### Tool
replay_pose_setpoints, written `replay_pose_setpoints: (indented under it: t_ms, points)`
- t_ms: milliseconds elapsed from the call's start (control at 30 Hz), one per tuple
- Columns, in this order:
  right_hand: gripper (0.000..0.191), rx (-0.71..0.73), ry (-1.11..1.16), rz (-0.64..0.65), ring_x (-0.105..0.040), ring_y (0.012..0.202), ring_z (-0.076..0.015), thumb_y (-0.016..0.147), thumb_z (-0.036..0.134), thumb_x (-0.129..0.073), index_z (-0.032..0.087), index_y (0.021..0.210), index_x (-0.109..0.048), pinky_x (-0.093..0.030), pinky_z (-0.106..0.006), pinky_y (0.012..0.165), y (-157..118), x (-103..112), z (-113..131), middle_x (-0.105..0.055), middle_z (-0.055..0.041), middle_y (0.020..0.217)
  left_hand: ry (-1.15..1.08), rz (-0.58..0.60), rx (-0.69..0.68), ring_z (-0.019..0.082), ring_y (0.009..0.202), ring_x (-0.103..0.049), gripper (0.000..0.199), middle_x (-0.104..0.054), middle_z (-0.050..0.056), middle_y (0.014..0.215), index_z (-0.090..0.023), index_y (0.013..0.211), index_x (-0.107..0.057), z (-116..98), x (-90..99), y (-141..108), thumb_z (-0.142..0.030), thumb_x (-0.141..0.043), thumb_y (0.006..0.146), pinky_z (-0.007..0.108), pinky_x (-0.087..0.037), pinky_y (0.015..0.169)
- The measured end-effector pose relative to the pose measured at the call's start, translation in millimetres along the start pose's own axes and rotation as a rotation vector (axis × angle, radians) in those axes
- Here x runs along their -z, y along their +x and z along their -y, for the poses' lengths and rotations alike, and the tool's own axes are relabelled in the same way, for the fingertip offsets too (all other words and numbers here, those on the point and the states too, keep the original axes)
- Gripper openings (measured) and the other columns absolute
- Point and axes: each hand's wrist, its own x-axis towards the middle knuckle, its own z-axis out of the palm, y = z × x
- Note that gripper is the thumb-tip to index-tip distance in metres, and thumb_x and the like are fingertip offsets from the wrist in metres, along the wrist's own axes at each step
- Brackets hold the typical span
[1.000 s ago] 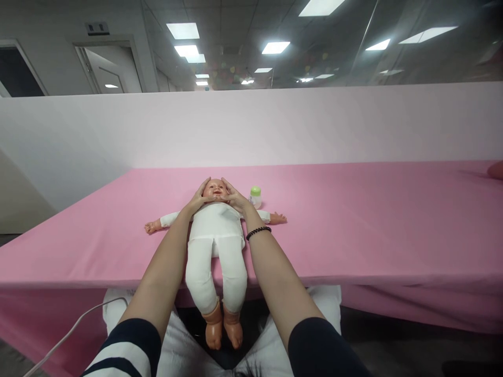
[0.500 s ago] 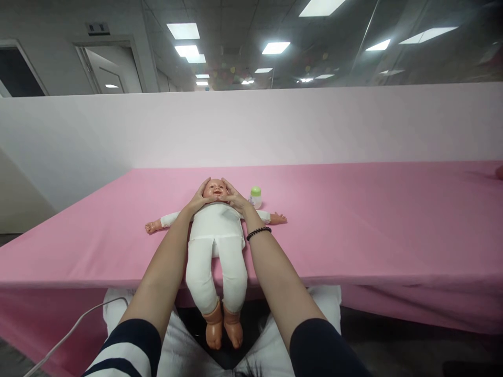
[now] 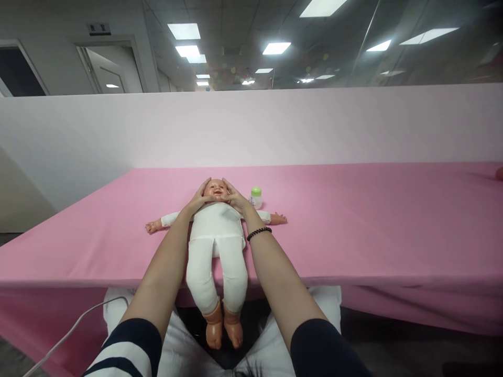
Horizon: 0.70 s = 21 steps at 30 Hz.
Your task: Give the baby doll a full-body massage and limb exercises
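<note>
A baby doll (image 3: 216, 225) with a white cloth body lies on its back, arms spread out and feet past the table's front edge. Its head (image 3: 215, 187) is cupped from both sides. My left hand (image 3: 199, 199) curves along one cheek, thumb at the chin and fingertips by the temple. On the opposite cheek my right hand (image 3: 234, 198) mirrors it, its thumb also near the chin. Both hands touch the doll. Just right of my right hand stands a small clear jar (image 3: 255, 200) with a green lid.
Pink cloth covers the wide table (image 3: 373, 225). Behind it rises a low white wall (image 3: 275, 125) with glass above. A pale cable (image 3: 74, 327) runs at lower left. At the far right edge a reddish thing (image 3: 499, 173) is cut off by the frame.
</note>
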Motion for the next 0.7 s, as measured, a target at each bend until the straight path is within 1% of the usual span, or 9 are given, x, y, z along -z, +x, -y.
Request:
replay_pose_setpoints:
  t_ms: [100,167,267,333,400,533,633,700]
  points:
    - [0.101,0.003,0.004,-0.01,-0.064,0.126,-0.0278,0.071,-0.004,-0.068,0.019,0.16,-0.027,-0.062,-0.035,0.086,3,-1,-1,-0.031,-0.018,0.166,-0.011,0.018,-0.047,0.036,0.153,-0.033,0.101,-0.033,0.004,0.168,-0.036,0.16,-0.034,4,2.7,3,-0.032,-0.081,0.072,0.047,-0.036,0.122]
    - [0.101,0.004,0.004,-0.013,-0.062,0.128,-0.029,0.07,-0.003,-0.069,0.02,0.16,-0.028,-0.062,-0.036,0.086,3,-1,-1,-0.028,-0.0172,0.167,-0.012,0.021,-0.054,0.036,0.153,-0.033,0.1,-0.032,0.004,0.168,-0.036,0.161,-0.033,5,2.8,3,-0.032,-0.081,0.072,0.048,-0.036,0.122]
    - [0.1,0.004,-0.003,-0.01,-0.06,0.13,-0.0299,0.071,-0.001,-0.072,0.019,0.159,-0.029,-0.062,-0.035,0.086,2,0,0,-0.029,-0.017,0.166,0.011,0.007,-0.02,0.035,0.149,-0.041,0.105,-0.035,0.006,0.167,-0.037,0.161,-0.032,2,0.6,-1,-0.035,-0.086,0.071,0.048,-0.039,0.12]
    - [0.1,0.006,-0.009,-0.006,-0.059,0.131,-0.029,0.071,-0.001,-0.073,0.02,0.159,-0.03,-0.062,-0.034,0.087,0,0,0,-0.03,-0.0167,0.166,0.015,0.012,0.008,0.034,0.144,-0.049,0.109,-0.037,0.007,0.166,-0.039,0.161,-0.03,-1,-1.4,-4,-0.037,-0.089,0.069,0.048,-0.043,0.117]
    - [0.102,0.008,-0.014,-0.003,-0.059,0.131,-0.0274,0.07,-0.003,-0.073,0.021,0.16,-0.029,-0.061,-0.032,0.088,-2,1,0,-0.03,-0.0161,0.166,0.01,0.014,0.023,0.033,0.14,-0.053,0.112,-0.038,0.008,0.165,-0.04,0.161,-0.029,-4,-3.3,-6,-0.039,-0.091,0.068,0.047,-0.048,0.114]
    - [0.106,0.011,-0.024,0.002,-0.061,0.129,-0.0258,0.069,-0.006,-0.072,0.021,0.16,-0.027,-0.059,-0.032,0.09,-5,0,-1,-0.031,-0.0164,0.166,0.008,-0.001,0.048,0.033,0.138,-0.054,0.115,-0.039,0.008,0.164,-0.04,0.161,-0.029,-7,-5.7,-8,-0.041,-0.093,0.065,0.046,-0.051,0.111]
    - [0.105,0.014,-0.028,-0.001,-0.062,0.128,-0.0252,0.07,-0.006,-0.071,0.02,0.161,-0.026,-0.059,-0.032,0.091,-5,-2,0,-0.031,-0.0169,0.166,0.0,0.009,0.054,0.033,0.137,-0.056,0.116,-0.039,0.008,0.164,-0.042,0.161,-0.027,-8,-6.3,-9,-0.04,-0.093,0.066,0.046,-0.05,0.111]
    - [0.102,0.015,-0.03,-0.004,-0.062,0.128,-0.025,0.071,-0.005,-0.07,0.019,0.161,-0.026,-0.059,-0.032,0.091,-5,-2,0,-0.032,-0.0175,0.165,0.002,0.013,0.045,0.033,0.139,-0.054,0.113,-0.039,0.007,0.164,-0.041,0.161,-0.028,-8,-5.6,-8,-0.038,-0.092,0.067,0.046,-0.048,0.113]
